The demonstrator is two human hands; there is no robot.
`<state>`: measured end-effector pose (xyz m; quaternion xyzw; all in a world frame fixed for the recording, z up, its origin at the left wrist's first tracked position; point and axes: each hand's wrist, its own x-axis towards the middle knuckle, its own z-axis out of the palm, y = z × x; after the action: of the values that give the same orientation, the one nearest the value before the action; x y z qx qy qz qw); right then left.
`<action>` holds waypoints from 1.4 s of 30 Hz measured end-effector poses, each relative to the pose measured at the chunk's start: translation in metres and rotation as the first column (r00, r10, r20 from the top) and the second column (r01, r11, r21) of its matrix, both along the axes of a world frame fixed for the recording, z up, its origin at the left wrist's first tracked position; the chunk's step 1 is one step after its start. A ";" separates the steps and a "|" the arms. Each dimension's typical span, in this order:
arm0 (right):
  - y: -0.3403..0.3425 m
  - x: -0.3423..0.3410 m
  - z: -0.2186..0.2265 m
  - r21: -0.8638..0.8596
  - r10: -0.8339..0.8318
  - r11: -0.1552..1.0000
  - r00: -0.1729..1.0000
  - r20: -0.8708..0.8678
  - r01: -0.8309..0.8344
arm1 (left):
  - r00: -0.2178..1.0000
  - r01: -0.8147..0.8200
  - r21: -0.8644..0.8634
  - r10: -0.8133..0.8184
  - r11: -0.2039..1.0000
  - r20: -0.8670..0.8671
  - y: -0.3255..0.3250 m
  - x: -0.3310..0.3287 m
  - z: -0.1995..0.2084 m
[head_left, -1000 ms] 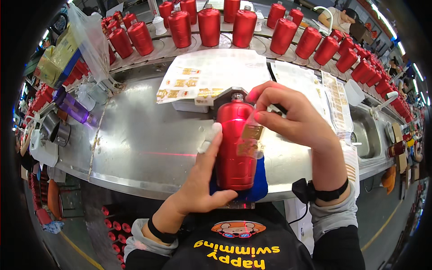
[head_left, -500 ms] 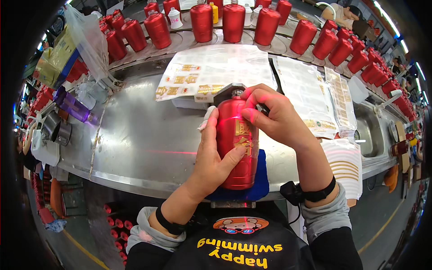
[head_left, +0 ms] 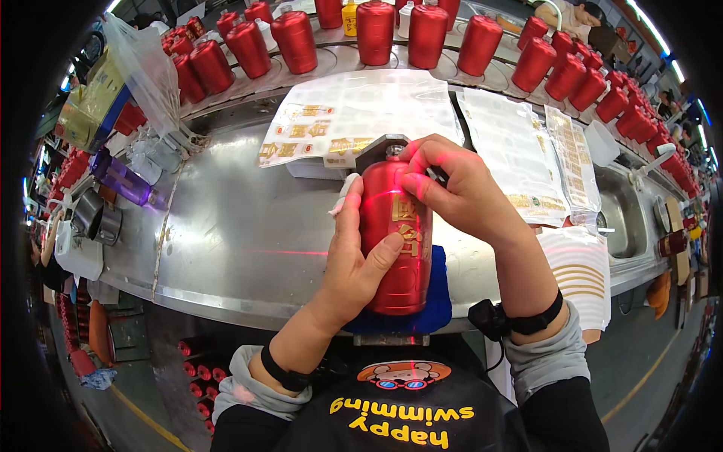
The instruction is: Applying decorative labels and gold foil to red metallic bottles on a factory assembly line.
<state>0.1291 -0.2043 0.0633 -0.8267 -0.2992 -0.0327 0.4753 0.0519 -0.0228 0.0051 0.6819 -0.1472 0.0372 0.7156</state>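
Note:
A red bottle [head_left: 384, 279] with raised gold characters stands tilted before me over a blue pad [head_left: 439, 301]. My left hand [head_left: 348, 260] is wrapped round its left side, thumb across the front beside the characters. White wrapping [head_left: 346, 192] covers one of that hand's fingertips. At the bottle's right shoulder, just below the bare neck, my right hand [head_left: 456, 181] is closed in a pinch; whatever lies between its fingertips is hidden. Red laser light falls on the bottle and right hand. Behind the neck sits a dark angular metal bracket [head_left: 369, 156].
Sheets of gold decals [head_left: 361, 105] lie beyond the bottle, with more decal sheets [head_left: 520, 151] at right. Red bottles [head_left: 374, 34] line a curved conveyor at the back. A sink [head_left: 621, 226] and stacked white sheets [head_left: 576, 267] are right; a purple bottle [head_left: 120, 177] and metal cups [head_left: 109, 224] left.
The held bottle has turned slightly, so its gold characters face more to the right. My left thumb has shifted a little up and left. The conveyor bottles have moved left.

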 end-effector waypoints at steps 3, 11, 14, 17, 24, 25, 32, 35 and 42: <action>0.000 0.000 -0.001 -0.003 0.001 1.000 1.000 -0.002 -0.001 | 1.000 0.024 -0.017 -0.024 1.000 0.006 -0.001 -0.001 0.000; 0.002 0.001 -0.004 0.058 -0.011 0.998 0.998 0.068 0.007 | 1.000 0.017 0.013 -0.017 1.000 0.015 0.001 -0.001 0.000; 0.002 0.001 -0.003 0.063 -0.022 0.998 0.997 0.072 0.017 | 1.000 0.018 -0.008 -0.018 1.000 0.004 0.001 0.000 0.000; 0.000 0.000 -0.001 -0.030 -0.012 0.999 0.999 0.037 0.013 | 1.000 0.019 -0.013 -0.019 1.000 0.007 0.001 0.000 0.000; 0.001 -0.001 0.000 -0.004 -0.014 1.000 0.999 0.029 0.014 | 0.999 0.040 -0.044 -0.041 0.998 -0.019 -0.001 -0.001 0.001; 0.001 -0.001 0.000 -0.004 -0.019 1.000 1.000 0.022 0.019 | 1.000 0.027 -0.036 -0.027 0.999 -0.008 -0.001 -0.001 0.001; 0.001 -0.001 0.000 -0.015 -0.027 1.000 0.998 0.049 0.027 | 1.000 0.028 -0.035 -0.028 0.999 -0.011 -0.001 -0.002 0.002; 0.001 -0.001 0.000 -0.022 -0.019 1.000 1.000 0.025 0.019 | 1.000 0.005 0.051 -0.007 0.999 0.026 0.000 -0.001 0.001; 0.002 -0.001 -0.002 0.009 -0.016 1.000 0.999 0.047 0.016 | 0.997 0.073 -0.043 -0.074 0.996 -0.034 0.001 0.000 -0.001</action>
<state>0.1284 -0.2021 0.0616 -0.8260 -0.3035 -0.0573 0.4716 0.0521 -0.0214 0.0038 0.6613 -0.1588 0.0018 0.7331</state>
